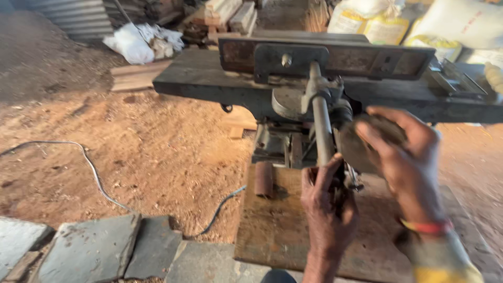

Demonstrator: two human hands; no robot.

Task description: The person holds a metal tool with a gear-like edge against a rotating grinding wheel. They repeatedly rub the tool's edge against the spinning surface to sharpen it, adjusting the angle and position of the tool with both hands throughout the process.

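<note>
A heavy dark metal woodworking machine stands ahead of me with a long flat table and a grey steel shaft running toward me. My left hand is closed around a small metal part at the near end of that shaft. My right hand grips a round dark disc mounted just right of the shaft, fingers curled over its rim. A red and yellow thread band circles my right wrist. What the left hand holds is mostly hidden by its fingers.
A short brown cylinder lies on the rusty wooden board under the machine. A grey cable snakes over the sawdust-covered ground. Stone slabs lie at lower left. Sacks, stacked timber and a white bag sit behind.
</note>
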